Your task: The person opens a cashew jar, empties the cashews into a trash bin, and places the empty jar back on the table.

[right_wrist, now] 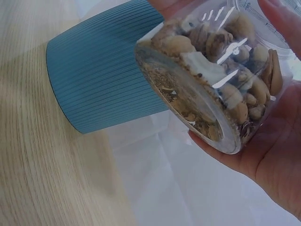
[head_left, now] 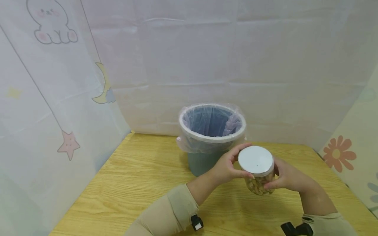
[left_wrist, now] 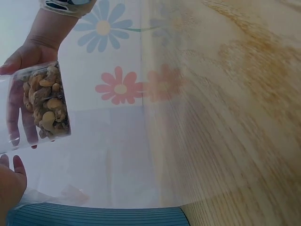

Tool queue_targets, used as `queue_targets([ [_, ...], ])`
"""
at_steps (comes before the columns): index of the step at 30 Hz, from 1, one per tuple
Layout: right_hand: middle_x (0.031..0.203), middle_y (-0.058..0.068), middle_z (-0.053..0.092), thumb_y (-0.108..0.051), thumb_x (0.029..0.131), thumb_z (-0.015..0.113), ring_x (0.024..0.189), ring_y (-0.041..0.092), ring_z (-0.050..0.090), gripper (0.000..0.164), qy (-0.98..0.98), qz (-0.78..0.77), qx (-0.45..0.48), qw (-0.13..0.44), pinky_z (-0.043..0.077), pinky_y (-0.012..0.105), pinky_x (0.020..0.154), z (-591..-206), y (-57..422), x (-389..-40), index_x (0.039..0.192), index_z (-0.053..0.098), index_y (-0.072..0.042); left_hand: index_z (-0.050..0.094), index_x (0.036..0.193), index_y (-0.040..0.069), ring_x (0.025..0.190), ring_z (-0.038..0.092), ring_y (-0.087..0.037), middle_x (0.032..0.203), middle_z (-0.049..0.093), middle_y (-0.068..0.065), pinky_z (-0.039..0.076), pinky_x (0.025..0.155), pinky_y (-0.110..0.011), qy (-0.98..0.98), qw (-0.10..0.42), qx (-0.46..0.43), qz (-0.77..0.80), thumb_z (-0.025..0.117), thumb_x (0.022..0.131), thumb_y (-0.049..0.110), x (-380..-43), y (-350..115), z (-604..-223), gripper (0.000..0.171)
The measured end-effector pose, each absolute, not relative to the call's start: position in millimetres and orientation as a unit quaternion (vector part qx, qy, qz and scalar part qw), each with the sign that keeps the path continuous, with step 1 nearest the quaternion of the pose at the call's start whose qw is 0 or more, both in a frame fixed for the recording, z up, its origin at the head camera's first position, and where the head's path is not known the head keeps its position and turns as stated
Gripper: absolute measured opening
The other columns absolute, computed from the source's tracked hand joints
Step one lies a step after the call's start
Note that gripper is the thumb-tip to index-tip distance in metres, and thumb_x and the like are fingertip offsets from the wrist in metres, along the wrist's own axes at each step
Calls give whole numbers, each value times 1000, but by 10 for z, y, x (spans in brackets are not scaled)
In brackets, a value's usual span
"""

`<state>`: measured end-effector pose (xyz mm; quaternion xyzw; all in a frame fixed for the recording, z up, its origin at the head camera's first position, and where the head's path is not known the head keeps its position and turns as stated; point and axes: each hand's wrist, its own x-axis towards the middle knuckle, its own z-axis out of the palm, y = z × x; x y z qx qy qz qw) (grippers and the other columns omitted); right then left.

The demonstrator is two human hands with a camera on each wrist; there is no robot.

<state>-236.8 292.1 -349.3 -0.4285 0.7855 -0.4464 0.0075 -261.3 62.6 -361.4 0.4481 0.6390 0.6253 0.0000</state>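
Observation:
A clear plastic jar of cashew nuts is held above the table, its white lid on top and facing up toward the head camera. My left hand grips the lid's edge from the left, thumb along the near side and fingers behind. From the right, my right hand holds the jar's body, with the thumb across the front. The right wrist view shows the jar's base from below, with crumbs gathered on it. Nuts fill the lower part of the jar in the left wrist view.
Just behind and left of the jar stands a blue-green ribbed waste bin with a white rim and a thin pinkish bag lining it. The wooden table meets a pale wall sheet at the back and patterned sheets at both sides.

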Motion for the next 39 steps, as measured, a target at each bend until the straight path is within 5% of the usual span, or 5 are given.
queue_targets([
  [10,122,-5,45,11,66,73,106,7,51,86,786,-453,-420,23,51,28,78,-3497,2929,-2368,137,25,-1,31,141,7,121,44,-10,136,43,-13,31,104,-26,614,8,442,654,72,66,-17,-2594,615,-3561,88],
  [26,127,-4,41,13,72,67,106,10,53,93,778,-480,-400,61,53,33,74,-3525,3034,-2357,145,12,-6,30,142,8,119,47,-12,139,39,-14,36,100,-26,598,27,435,673,68,67,-21,-2589,550,-3541,89],
  [39,133,-2,41,16,69,68,115,5,44,91,787,-456,-415,14,51,28,76,-3487,3144,-2346,143,17,1,27,142,2,121,44,-12,139,36,-18,35,100,-25,630,45,440,638,70,66,-19,-2422,347,-3456,89],
])
